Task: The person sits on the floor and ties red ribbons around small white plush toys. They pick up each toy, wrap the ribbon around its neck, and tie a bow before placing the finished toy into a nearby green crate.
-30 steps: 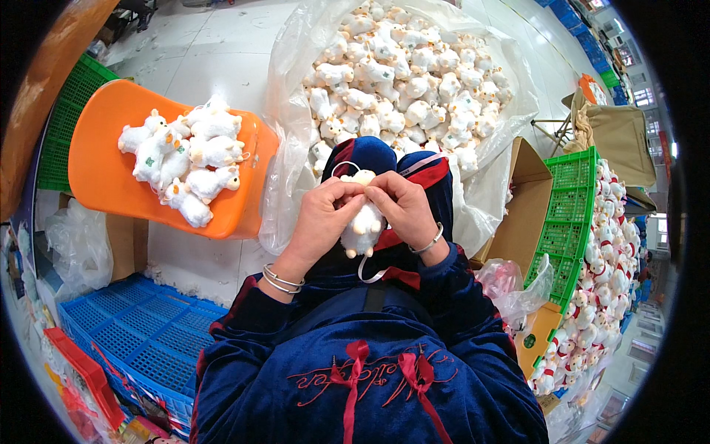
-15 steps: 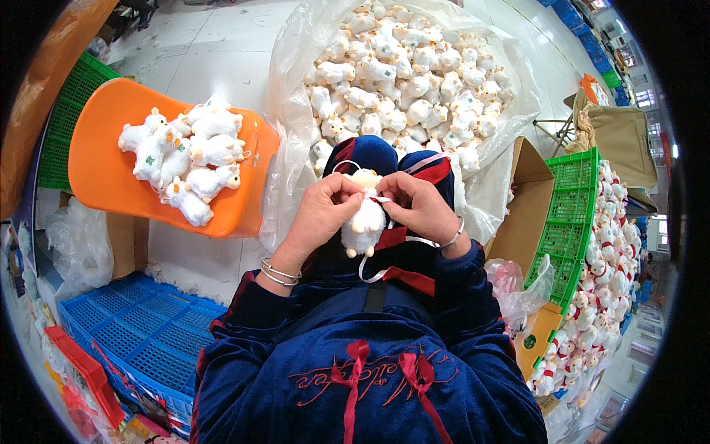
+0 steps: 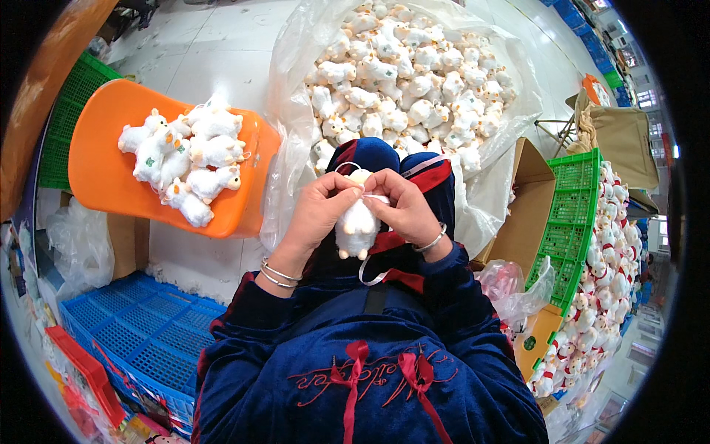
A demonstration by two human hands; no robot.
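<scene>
Over my lap, a small white plush animal toy [image 3: 357, 231] hangs upright between my hands, its feet toward me. My left hand [image 3: 325, 209] is closed in a pinch at the toy's neck. My right hand [image 3: 408, 210] pinches a narrow ribbon [image 3: 379, 199] at the other side of the neck. Fingers and thumbs cover most of the neck, so how the ribbon lies there is hidden. A thin white loop [image 3: 345, 166] rises from the toy's head. Across my thighs lies a loose red-and-white ribbon [image 3: 403, 279].
Ahead, a clear plastic sheet [image 3: 288, 96] holds a heap of white plush toys [image 3: 403, 81]. Several more toys lie on an orange stool [image 3: 96, 163] at left. A blue crate [image 3: 140, 333] stands near left. At right are a cardboard box [image 3: 521, 196], a green crate [image 3: 566, 237] and red-collared toys [image 3: 592, 303].
Both hands have drawn closer together at the toy's neck. The toy has shifted slightly toward the left, and the red ribbon part at its neck is now covered.
</scene>
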